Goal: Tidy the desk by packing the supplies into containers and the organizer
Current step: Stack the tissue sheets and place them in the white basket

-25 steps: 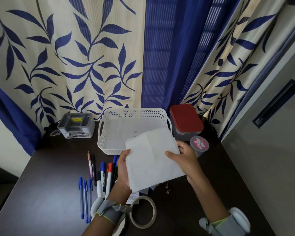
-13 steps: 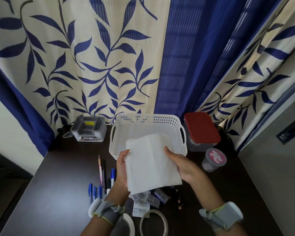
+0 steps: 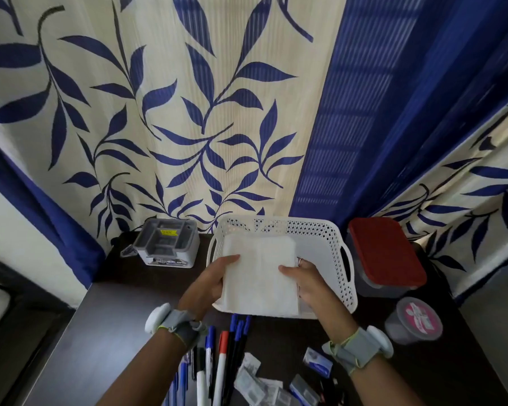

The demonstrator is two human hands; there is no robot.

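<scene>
I hold a folded white paper sheet (image 3: 258,276) by both side edges, low inside the white perforated basket (image 3: 332,253). My left hand (image 3: 208,281) grips its left edge and my right hand (image 3: 308,281) grips its right edge. The sheet's near edge overhangs the basket's front rim. Several pens and markers (image 3: 217,356) lie on the dark desk (image 3: 115,332) just in front of the basket. Small clear packets (image 3: 258,388) and little blue-and-white boxes (image 3: 317,361) lie near my right wrist.
A grey compartment organizer (image 3: 166,243) stands at the back left. A clear box with a red lid (image 3: 384,253) sits right of the basket, and a small round tub with a pink lid (image 3: 414,320) in front of it. A leaf-patterned curtain hangs behind the desk.
Both hands carried the white sheet forward from above the desk and lowered it into the basket. The view tilted up, so the tape rings left the frame.
</scene>
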